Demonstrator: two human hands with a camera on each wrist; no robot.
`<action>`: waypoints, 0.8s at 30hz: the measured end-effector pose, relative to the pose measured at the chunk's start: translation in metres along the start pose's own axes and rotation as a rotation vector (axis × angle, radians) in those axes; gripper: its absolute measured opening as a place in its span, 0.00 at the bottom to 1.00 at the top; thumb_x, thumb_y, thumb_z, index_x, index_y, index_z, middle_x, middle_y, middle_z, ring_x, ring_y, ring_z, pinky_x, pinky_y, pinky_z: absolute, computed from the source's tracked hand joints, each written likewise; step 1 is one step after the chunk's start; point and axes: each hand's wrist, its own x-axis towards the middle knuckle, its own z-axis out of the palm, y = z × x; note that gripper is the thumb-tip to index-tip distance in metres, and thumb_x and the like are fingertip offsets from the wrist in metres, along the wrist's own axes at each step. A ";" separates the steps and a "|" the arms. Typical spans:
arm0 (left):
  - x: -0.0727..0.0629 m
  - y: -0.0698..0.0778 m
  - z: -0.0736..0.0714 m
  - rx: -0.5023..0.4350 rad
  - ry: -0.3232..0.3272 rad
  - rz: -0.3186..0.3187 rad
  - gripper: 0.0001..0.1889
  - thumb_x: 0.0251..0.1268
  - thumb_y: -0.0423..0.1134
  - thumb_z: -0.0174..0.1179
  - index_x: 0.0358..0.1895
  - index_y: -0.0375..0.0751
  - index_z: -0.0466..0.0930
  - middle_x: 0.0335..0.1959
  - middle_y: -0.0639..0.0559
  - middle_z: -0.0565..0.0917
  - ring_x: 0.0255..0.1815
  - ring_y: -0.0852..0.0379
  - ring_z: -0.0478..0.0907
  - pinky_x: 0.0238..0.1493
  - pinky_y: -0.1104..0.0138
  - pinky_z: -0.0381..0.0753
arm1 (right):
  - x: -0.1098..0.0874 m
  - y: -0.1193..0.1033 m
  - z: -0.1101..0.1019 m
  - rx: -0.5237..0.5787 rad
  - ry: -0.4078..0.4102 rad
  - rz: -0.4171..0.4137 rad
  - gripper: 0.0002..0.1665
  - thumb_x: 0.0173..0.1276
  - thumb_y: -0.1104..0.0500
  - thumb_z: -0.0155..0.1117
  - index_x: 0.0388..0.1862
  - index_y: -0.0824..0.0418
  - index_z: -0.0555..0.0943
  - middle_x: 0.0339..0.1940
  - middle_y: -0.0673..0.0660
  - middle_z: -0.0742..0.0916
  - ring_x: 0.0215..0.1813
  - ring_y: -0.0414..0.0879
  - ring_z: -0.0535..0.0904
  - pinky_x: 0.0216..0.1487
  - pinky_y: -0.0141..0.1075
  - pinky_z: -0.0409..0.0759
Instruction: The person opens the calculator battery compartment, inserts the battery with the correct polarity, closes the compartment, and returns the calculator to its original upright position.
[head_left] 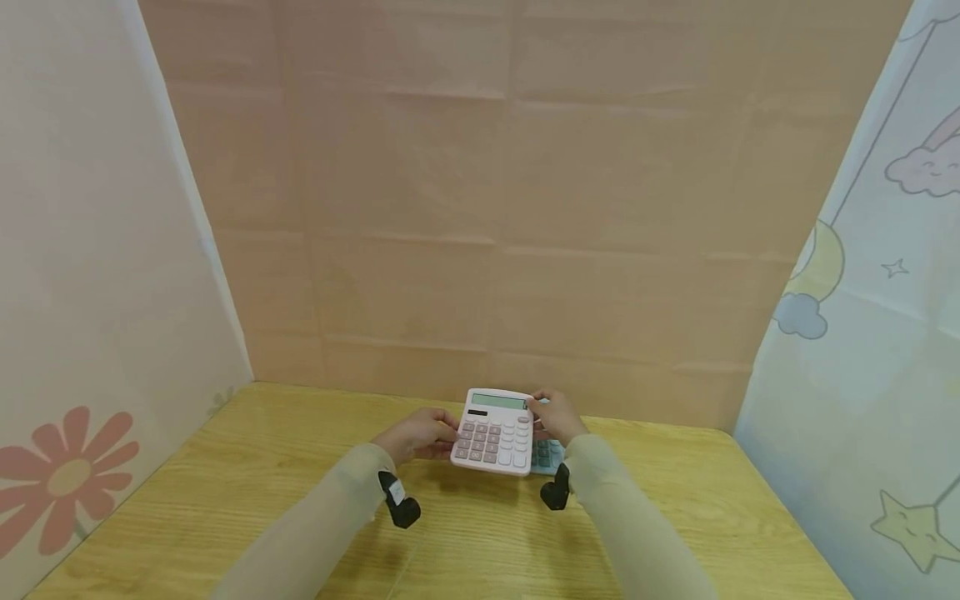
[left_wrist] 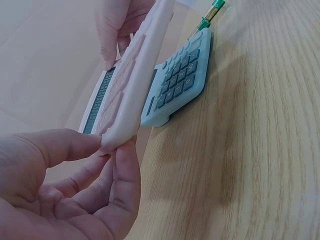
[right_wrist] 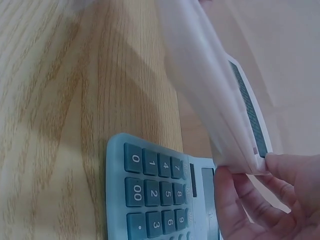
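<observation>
A pink calculator is held up above the table, tilted with its keys and display facing the head camera. My left hand pinches its left edge, thumb on top and fingers beneath, as the left wrist view shows. At its upper right corner my right hand pinches it by the display, thumb on the face and fingers behind. Below and to the right lies a blue calculator with dark teal keys, flat on the table. In the head view the pink one and my right hand hide much of it.
The wooden table ends at a brown paper backdrop. Patterned panels stand on both sides, with a red flower at left. A small green and gold item lies past the blue calculator in the left wrist view.
</observation>
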 end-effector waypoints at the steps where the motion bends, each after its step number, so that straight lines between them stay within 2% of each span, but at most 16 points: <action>1: 0.000 0.000 0.000 -0.002 0.000 -0.001 0.07 0.64 0.27 0.58 0.44 0.32 0.75 0.36 0.43 0.83 0.30 0.55 0.81 0.32 0.66 0.85 | 0.000 0.000 0.000 0.005 -0.002 0.001 0.15 0.75 0.60 0.52 0.54 0.69 0.72 0.29 0.59 0.82 0.27 0.45 0.80 0.42 0.48 0.86; 9: 0.001 0.002 0.000 0.002 0.014 -0.012 0.08 0.64 0.27 0.58 0.45 0.32 0.75 0.36 0.44 0.83 0.31 0.55 0.81 0.31 0.67 0.84 | 0.000 -0.001 -0.004 0.051 -0.028 0.005 0.14 0.75 0.61 0.52 0.54 0.69 0.71 0.29 0.61 0.82 0.26 0.45 0.80 0.40 0.48 0.86; 16: 0.004 0.002 -0.004 0.009 0.032 0.050 0.11 0.62 0.27 0.59 0.47 0.29 0.76 0.34 0.44 0.84 0.29 0.57 0.80 0.34 0.65 0.85 | -0.001 -0.001 -0.005 0.074 -0.047 0.018 0.14 0.76 0.62 0.51 0.53 0.71 0.69 0.30 0.61 0.81 0.27 0.45 0.80 0.43 0.48 0.86; 24: 0.006 0.011 -0.013 0.053 0.074 0.155 0.14 0.59 0.26 0.60 0.49 0.27 0.78 0.37 0.42 0.83 0.31 0.56 0.81 0.41 0.61 0.86 | 0.001 0.000 -0.008 0.146 -0.083 0.023 0.12 0.75 0.65 0.51 0.52 0.73 0.69 0.27 0.58 0.80 0.26 0.41 0.79 0.37 0.37 0.86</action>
